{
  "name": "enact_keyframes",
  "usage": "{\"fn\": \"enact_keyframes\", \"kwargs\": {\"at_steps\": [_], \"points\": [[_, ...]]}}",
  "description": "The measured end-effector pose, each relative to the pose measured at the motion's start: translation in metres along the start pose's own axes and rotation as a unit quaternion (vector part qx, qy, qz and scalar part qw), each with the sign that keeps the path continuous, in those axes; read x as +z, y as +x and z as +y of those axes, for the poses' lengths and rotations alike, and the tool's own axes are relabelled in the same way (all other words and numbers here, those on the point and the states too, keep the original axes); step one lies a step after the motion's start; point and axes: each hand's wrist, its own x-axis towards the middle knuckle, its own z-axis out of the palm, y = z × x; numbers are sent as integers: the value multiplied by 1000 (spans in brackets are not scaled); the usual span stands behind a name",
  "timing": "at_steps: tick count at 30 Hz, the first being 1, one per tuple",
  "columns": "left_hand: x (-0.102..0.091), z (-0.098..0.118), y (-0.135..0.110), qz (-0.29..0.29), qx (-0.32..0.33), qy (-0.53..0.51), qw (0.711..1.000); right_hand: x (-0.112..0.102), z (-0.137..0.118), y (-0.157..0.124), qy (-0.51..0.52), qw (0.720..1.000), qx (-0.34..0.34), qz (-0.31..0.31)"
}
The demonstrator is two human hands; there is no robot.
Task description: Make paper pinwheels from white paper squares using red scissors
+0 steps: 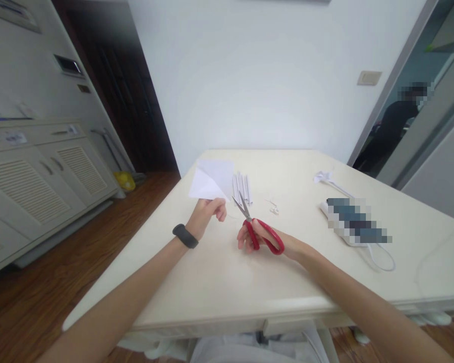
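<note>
My right hand (263,236) grips a pair of scissors (274,237) by its red handles. Its metal blades are slightly apart and point away from me, toward several rolled white paper tubes (242,189) lying side by side. My left hand (212,207), with a dark band on the wrist, is closed with curled fingers just in front of a white sheet of paper (208,177). A faint thin line runs from near its fingers toward the scissors, and I cannot make out what the fingers hold. The sheet has a crease or folded part across it.
Small string-like scraps (274,207) lie right of the tubes. Farther right are a white crumpled piece with a long stem (323,176) and a white device with a cable (344,229), partly pixelated. All rest on the cream table (219,292). A person (395,121) is beyond the doorway.
</note>
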Motion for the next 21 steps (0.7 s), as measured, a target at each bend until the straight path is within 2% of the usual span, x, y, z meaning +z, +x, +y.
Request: {"fn": "enact_keyframes", "kwargs": {"at_steps": [10, 16, 21], "points": [[12, 23, -18, -30, 40, 42, 998, 6, -8, -1, -69, 997, 10, -13], [12, 25, -18, -39, 30, 72, 996, 6, -4, -1, -80, 997, 10, -3], [10, 27, -18, -75, 26, 67, 995, 5, -1, 0, -84, 996, 5, 0]]}}
